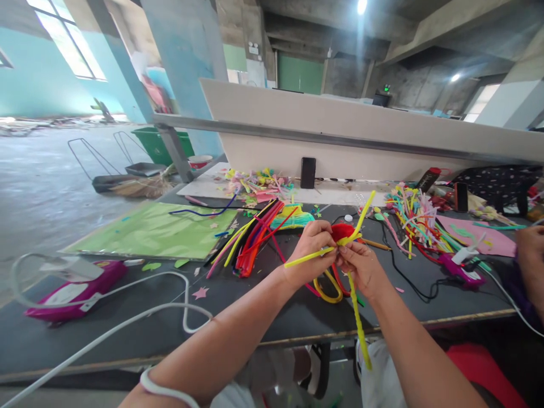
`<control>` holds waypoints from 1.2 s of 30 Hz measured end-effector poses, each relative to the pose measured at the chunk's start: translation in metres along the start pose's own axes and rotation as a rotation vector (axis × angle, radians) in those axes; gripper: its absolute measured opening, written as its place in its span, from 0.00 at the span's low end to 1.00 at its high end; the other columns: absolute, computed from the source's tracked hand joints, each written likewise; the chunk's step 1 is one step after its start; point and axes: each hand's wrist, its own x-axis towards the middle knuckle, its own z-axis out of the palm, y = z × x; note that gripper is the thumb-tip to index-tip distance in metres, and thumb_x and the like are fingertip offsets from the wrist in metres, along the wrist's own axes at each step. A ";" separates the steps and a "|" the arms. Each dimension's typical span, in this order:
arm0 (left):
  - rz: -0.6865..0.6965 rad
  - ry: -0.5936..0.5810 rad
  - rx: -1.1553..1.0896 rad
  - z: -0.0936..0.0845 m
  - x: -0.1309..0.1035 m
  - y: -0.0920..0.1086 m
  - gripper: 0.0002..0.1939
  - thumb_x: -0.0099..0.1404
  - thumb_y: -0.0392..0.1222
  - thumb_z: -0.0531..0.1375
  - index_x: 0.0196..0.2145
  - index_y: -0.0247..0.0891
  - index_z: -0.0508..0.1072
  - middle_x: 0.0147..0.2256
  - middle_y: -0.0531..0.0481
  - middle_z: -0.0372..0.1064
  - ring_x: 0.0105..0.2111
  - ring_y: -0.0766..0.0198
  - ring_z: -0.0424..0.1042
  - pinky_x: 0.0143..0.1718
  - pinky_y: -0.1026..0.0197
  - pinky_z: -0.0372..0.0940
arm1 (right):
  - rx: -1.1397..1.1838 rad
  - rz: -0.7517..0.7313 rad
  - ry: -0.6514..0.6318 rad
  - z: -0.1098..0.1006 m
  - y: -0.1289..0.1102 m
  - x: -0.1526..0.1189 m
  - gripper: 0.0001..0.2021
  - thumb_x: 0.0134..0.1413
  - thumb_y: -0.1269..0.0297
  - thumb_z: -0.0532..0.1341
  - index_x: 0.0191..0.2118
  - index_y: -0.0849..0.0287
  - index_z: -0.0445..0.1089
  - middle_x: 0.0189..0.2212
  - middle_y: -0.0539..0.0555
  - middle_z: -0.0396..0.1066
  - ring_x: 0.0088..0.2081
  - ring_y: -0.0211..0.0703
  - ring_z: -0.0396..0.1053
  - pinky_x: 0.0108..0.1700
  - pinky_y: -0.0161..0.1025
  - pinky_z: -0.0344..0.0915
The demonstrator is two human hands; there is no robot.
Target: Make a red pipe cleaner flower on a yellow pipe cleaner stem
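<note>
Above the table's front part, my left hand (pixel 313 247) and my right hand (pixel 359 266) meet, fingers pinched close together. Between them are yellow pipe cleaners (pixel 363 216); one end points up and right, another sticks out left over my left wrist. A twisted yellow length (pixel 359 323) hangs below my right hand past the table edge. Just behind my fingers shows a red rounded thing (pixel 342 231), partly hidden. A yellow loop (pixel 329 288) lies under my hands. Left of them rests a bundle of coloured pipe cleaners (pixel 255 241), red, orange, yellow, black and purple.
A green sheet (pixel 148 229) covers the table's left. Magenta power strips (pixel 76 289) (pixel 461 271) with white cables lie on both sides. Heaps of pastel pipe cleaners (pixel 412 218) (pixel 261 182) and a black phone (pixel 308 173) stand at the back. Another person's arm (pixel 531 266) is at right.
</note>
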 end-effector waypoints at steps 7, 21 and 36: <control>-0.129 0.062 -0.152 0.002 0.003 -0.001 0.01 0.56 0.35 0.61 0.27 0.37 0.72 0.37 0.46 0.63 0.41 0.61 0.65 0.45 0.56 0.63 | -0.142 -0.027 0.038 -0.013 -0.003 -0.001 0.11 0.47 0.57 0.66 0.27 0.60 0.72 0.20 0.52 0.72 0.19 0.36 0.65 0.20 0.32 0.58; -0.645 0.081 -0.832 -0.015 0.011 0.000 0.15 0.59 0.51 0.59 0.28 0.34 0.71 0.23 0.52 0.64 0.24 0.71 0.61 0.26 0.67 0.57 | -0.063 -0.189 0.055 -0.014 -0.010 -0.004 0.07 0.52 0.61 0.62 0.29 0.59 0.74 0.18 0.51 0.69 0.18 0.34 0.63 0.20 0.32 0.57; -0.774 -0.463 -0.582 -0.027 0.015 -0.003 0.19 0.50 0.55 0.64 0.24 0.32 0.72 0.16 0.56 0.58 0.17 0.74 0.52 0.18 0.67 0.45 | -0.111 -0.055 0.022 -0.008 -0.003 -0.003 0.10 0.50 0.58 0.63 0.27 0.61 0.71 0.14 0.48 0.65 0.15 0.32 0.58 0.18 0.31 0.54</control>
